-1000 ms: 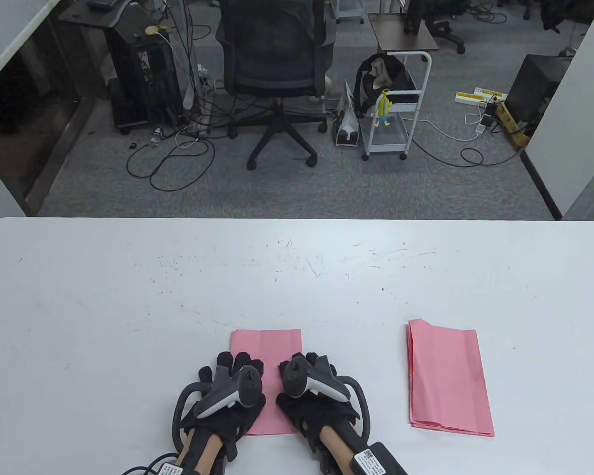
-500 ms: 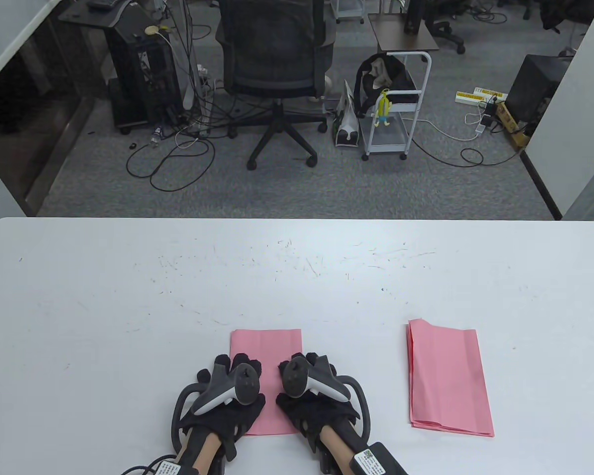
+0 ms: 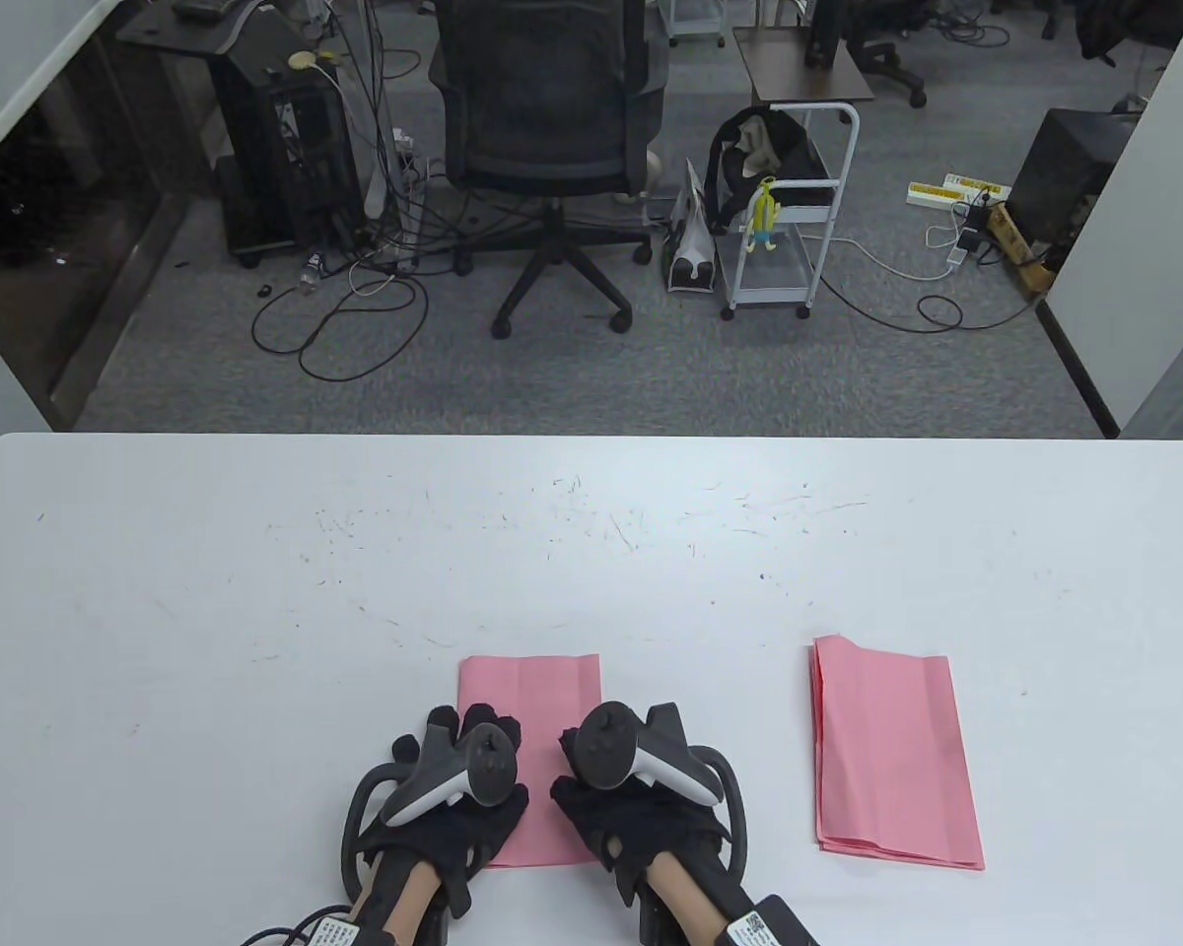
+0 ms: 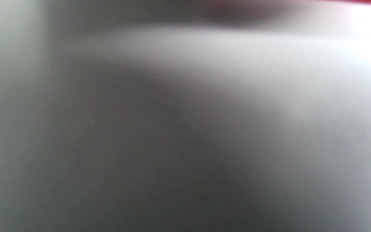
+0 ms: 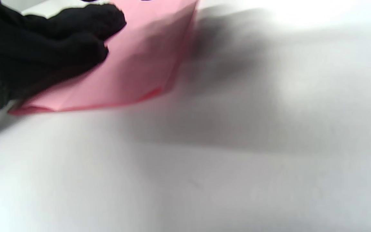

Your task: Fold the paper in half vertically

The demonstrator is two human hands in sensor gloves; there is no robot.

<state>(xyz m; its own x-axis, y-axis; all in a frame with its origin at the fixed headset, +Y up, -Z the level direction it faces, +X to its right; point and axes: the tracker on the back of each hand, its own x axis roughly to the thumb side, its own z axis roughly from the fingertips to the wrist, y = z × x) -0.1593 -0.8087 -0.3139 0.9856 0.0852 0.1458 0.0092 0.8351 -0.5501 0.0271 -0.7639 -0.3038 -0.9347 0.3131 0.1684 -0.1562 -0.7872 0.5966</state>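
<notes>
A pink paper (image 3: 529, 690), folded to a narrow upright rectangle, lies flat on the white table (image 3: 256, 591) near the front edge. My left hand (image 3: 468, 727) rests on its left half with the fingers spread. My right hand (image 3: 619, 727) rests on its right edge, the tracker hiding most of the fingers. In the right wrist view my gloved fingers (image 5: 76, 35) lie on top of the pink paper (image 5: 140, 64). The left wrist view is a grey blur with a thin pink-red strip (image 4: 366, 2) at the top.
A second pile of folded pink paper (image 3: 892, 754) lies to the right of my hands. Beyond the table's far edge stand an office chair (image 3: 552, 128) and a white cart (image 3: 789, 217) on the floor.
My right hand has shifted slightly to the right and its tracker has tipped up. The left hand and the paper have stayed in place.
</notes>
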